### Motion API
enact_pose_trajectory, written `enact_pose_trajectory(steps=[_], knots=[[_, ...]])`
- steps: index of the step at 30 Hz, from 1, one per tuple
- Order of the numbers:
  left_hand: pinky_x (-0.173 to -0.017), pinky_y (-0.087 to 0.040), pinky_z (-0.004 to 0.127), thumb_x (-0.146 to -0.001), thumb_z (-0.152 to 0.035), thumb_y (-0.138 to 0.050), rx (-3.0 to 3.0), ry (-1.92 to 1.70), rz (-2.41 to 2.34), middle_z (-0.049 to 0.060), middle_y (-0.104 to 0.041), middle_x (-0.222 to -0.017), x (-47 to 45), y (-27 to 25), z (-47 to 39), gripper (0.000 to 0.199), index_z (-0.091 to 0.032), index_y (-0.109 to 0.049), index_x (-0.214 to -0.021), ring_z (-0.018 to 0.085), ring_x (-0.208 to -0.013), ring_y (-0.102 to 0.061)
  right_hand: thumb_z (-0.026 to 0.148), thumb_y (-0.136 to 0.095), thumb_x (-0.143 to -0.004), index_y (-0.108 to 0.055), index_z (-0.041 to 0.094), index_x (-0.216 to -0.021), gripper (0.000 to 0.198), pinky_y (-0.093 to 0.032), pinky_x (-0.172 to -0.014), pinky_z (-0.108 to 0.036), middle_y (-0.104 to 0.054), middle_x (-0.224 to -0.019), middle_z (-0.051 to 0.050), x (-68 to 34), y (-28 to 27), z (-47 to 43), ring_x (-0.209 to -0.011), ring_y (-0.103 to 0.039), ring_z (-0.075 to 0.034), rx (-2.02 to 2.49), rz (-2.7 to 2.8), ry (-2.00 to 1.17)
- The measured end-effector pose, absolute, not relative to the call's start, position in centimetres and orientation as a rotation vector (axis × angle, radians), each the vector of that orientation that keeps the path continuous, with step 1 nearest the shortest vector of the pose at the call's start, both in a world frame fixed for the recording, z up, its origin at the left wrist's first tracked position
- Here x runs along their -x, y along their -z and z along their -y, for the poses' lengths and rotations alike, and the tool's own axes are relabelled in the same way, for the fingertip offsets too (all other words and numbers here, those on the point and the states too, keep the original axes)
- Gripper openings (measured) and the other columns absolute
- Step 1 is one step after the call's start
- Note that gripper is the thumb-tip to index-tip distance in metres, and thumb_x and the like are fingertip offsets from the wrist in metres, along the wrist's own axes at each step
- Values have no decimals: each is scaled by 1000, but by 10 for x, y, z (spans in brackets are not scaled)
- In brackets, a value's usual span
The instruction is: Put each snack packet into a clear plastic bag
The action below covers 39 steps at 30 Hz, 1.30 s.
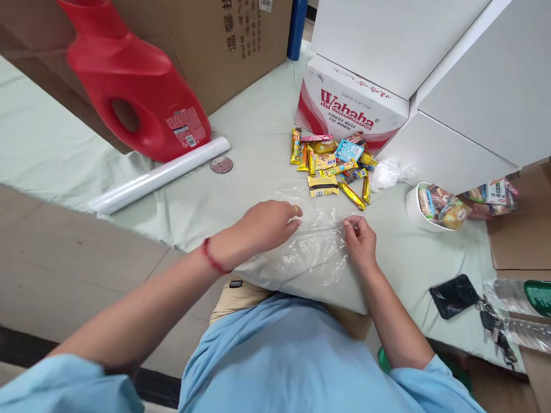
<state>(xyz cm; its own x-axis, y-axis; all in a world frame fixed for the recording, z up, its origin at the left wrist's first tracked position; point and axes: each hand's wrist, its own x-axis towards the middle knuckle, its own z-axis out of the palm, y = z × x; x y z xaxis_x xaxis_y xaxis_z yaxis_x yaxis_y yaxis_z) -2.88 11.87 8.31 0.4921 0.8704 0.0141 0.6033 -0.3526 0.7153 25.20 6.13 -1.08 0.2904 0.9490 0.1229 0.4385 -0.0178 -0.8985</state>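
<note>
The right hand (361, 242) is closing its grip at the edge of a clear plastic bag (315, 254), pinching it between thumb and fingertips, probably to steady that side. The left hand (274, 223) is extending over the bag's far left part, fingers bent, with a gap showing between thumb and forefinger; because the film is so transparent, it is not possible to tell whether this grip is also pinching it. The bag is lying flat at the near edge of the counter (255, 173), in front of the body, a position apparently keeping both sides within reach. Just beyond it, wrapped snacks (323, 186) are lying in a loose cluster, leaving many single pieces exposed; a water carton (351, 110) is backing the cluster. To the right, a white tub (415, 208) is containing more packets. To the left, a plastic roll (160, 177) is lying along the foot of a red jug (154, 102), which is possibly limiting its rolling.
</note>
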Motion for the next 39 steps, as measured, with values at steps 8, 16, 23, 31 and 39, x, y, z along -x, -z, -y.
enact_pose_trajectory(steps=[8, 16, 23, 31, 39], knots=[[-124, -33, 57, -105, -34, -44, -2514, -387, -1189, 16, -51, -165, -9, 7, -119, 47, -21, -63, -146, 34, -151, -47, 41, -63, -99, -76, 24, -108, 23, -56, -81, -37, -76, -95, -6, -290, 10, -29, -83, -69, -21, 1598, 1482, -255], [-130, -6, 70, -108, -43, -41, -2411, -472, -1393, 14, -38, -173, -9, 27, -102, 54, -28, -49, -160, 35, -161, -35, 35, -60, -96, -81, 25, -104, 24, -61, -81, -39, -78, -111, -8, -302, 16, -2, -101, -73, -24, 1590, 1362, -435], [-129, -3, 73, -108, -43, -41, -2390, -504, -1388, 15, -40, -172, -10, 24, -102, 54, -27, -51, -159, 37, -161, -34, 64, -65, -94, -72, 19, -116, 51, -55, -76, -33, -77, -107, -10, -328, 14, -14, -86, -69, -19, 1654, 858, -479], [-128, 0, 73, -109, -46, -41, -2427, -449, -1385, 15, -36, -173, -10, 23, -101, 57, -28, -46, -163, 35, -162, -30, 85, -67, -78, -72, 16, -116, 78, -44, -55, -27, -78, -77, -8, -331, -4, -72, -61, -61, -18, 1841, 801, -1090], [-128, 1, 74, -111, -47, -34, -2450, -448, -1434, 15, -35, -174, -10, 25, -100, 57, -24, -46, -162, 35, -163, -30, 42, -92, -67, -77, 25, -95, 36, -52, -70, -28, -80, -95, -1, -313, -28, -93, -74, -64, -14, 1305, 978, -949]])
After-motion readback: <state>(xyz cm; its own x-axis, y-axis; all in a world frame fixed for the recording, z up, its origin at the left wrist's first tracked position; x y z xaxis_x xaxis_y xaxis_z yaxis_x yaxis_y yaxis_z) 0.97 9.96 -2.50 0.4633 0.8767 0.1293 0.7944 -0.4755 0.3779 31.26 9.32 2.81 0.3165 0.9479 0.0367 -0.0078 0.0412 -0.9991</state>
